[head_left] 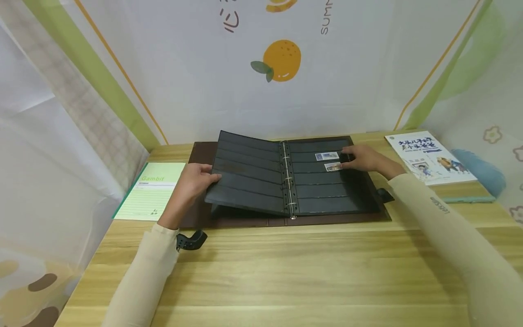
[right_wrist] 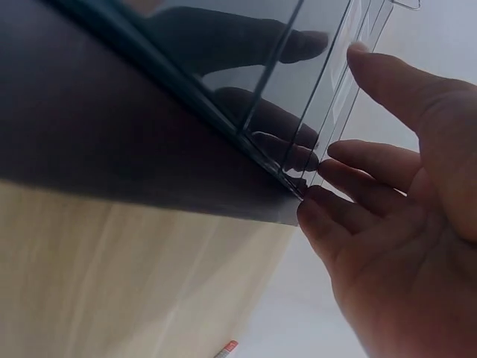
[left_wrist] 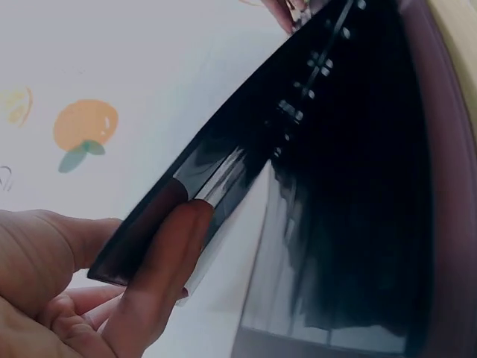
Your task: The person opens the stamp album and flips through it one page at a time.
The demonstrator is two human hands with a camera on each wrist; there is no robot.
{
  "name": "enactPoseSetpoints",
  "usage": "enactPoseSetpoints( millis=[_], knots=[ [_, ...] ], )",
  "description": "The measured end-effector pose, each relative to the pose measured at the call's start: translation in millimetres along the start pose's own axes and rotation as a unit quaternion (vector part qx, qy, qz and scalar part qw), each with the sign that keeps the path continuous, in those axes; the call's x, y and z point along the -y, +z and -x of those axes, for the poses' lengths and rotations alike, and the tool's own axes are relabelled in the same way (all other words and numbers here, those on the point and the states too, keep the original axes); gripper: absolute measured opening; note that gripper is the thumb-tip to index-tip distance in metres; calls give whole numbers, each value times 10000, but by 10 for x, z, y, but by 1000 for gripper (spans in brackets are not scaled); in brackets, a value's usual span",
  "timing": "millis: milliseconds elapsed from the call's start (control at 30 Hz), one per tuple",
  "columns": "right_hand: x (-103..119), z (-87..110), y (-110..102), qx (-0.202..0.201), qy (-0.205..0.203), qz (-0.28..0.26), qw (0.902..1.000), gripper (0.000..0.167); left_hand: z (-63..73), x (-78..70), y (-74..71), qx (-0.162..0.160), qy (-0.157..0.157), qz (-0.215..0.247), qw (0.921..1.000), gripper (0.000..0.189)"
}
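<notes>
A stamp album with a brown cover (head_left: 201,153) lies spread out on the table, its black pages held by a metal ring spine (head_left: 289,190). My left hand (head_left: 192,180) pinches the outer edge of the left black page (head_left: 249,170), which is tilted up off the cover. In the left wrist view the thumb is on one face of that page (left_wrist: 223,142) and the fingers are on the other. Two stamps, an upper stamp (head_left: 327,156) and a lower stamp (head_left: 332,167), sit on the right page (head_left: 327,200). My right hand (head_left: 362,159) touches that page's outer edge, thumb and fingers apart.
A pale green notebook (head_left: 153,190) lies left of the album, partly behind the left forearm. On the right is a white picture booklet (head_left: 431,156), with a thin light-green object (head_left: 470,199) near it. A black closure tab (head_left: 385,195) sticks out at the album's right side.
</notes>
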State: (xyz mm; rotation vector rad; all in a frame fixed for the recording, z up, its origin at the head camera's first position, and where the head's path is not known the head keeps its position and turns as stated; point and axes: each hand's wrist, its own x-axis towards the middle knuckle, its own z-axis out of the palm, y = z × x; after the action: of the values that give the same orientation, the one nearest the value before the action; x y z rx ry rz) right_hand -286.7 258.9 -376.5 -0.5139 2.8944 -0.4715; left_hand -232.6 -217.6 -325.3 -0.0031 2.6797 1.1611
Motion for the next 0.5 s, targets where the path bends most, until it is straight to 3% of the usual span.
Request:
enactPoseSetpoints(
  millis=[167,333,500],
  knots=[
    [-27,9,60,158,106,-42,9998,68,-61,101,39,193,-231,-443,9986,58],
    [-19,13,65,325,251,-67,9991,73,-97,171,106,238,-130,-661,9974,57],
    [-2,20,52,386,344,-157,9985,76,-110,245,182,90,84,-1168,9931,54]
  ],
)
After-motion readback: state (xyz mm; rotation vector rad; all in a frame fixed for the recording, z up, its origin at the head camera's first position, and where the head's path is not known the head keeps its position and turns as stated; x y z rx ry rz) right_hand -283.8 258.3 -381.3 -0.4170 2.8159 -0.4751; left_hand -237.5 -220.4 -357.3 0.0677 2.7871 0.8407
